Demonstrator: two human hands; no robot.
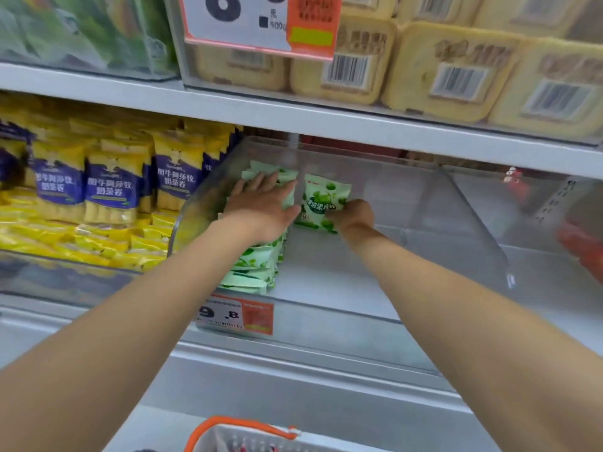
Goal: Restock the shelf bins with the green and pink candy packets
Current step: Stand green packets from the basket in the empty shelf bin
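Note:
A row of green candy packets (257, 265) stands on edge along the left side of a clear plastic shelf bin (473, 216). My left hand (264, 203) lies flat on top of that row, fingers spread, pressing against the packets. My right hand (352, 216) grips one green candy packet (321, 203) by its lower right corner, holding it upright just right of the row, deep in the bin. No pink packets are in sight.
Yellow-and-blue snack packs (107, 187) fill the bin to the left. Beige boxes (450, 70) sit on the shelf above. A price tag (235, 314) hangs on the bin's front. A basket with an orange handle (241, 429) is below. Red items (584, 246) lie far right.

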